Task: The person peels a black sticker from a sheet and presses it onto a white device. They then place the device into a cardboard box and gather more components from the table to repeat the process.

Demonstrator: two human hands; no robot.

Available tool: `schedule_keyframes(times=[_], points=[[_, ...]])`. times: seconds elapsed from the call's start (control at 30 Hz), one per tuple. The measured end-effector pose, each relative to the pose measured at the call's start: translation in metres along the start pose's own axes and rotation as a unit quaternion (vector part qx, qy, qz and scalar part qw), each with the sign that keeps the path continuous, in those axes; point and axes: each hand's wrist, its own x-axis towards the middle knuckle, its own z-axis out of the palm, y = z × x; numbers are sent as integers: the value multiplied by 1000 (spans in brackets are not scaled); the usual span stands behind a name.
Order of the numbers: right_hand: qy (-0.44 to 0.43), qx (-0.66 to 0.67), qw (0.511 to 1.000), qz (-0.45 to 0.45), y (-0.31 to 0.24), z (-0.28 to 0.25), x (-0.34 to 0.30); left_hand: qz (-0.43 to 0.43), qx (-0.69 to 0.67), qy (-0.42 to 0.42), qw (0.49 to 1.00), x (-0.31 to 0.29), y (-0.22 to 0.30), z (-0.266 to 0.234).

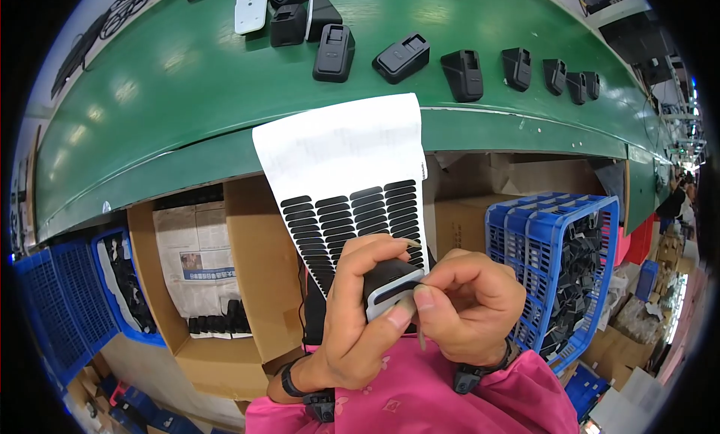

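In my left hand (pixel 349 325) is a black plastic charging dock (pixel 388 271) with a light grey base plate (pixel 381 305), its plate side turned toward me. The fingers wrap over its top and the thumb presses on the plate. My right hand (pixel 476 303) pinches the end of a thin black strip (pixel 409 286) between thumb and forefinger. This strip lies against the plate; how far it is stuck down I cannot tell. Just beyond my hands, a white backing sheet (pixel 337 145) with rows of black rounded strips hangs over the bench edge.
Several black docks (pixel 334 53) stand along the green bench (pixel 187 82), one showing a white plate (pixel 250 13). Below, an open cardboard box (pixel 251 276) with newspaper and black parts sits left. On the right stands a blue crate (pixel 517 261) full of black parts.
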Motion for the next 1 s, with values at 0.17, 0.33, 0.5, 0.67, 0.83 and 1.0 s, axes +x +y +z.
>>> schedule_keyframes(times=[0.17, 0.33, 0.5, 0.67, 0.83, 1.0], points=[[3, -25, 1000, -17, 0, 1, 0, 29, 25, -2, 999, 1, -1, -2], [14, -27, 1000, -1, 0, 5, -1, 53, 71, 10, 996, 0, 0, -2], [28, -8, 999, 21, 1, 5, 1, 43, 67, 15, 997, -3, -7, -5], [72, 54, 980, 179, 7, -14, 9, -144, -234, 48, 960, 2, 9, 0], [-17, -27, 990, 139, 18, -22, 2, -93, -296, 57, 949, 10, -2, 4], [-172, 161, 949, 210, 25, -16, -6, -19, -121, 144, 982, 6, -12, 16]])
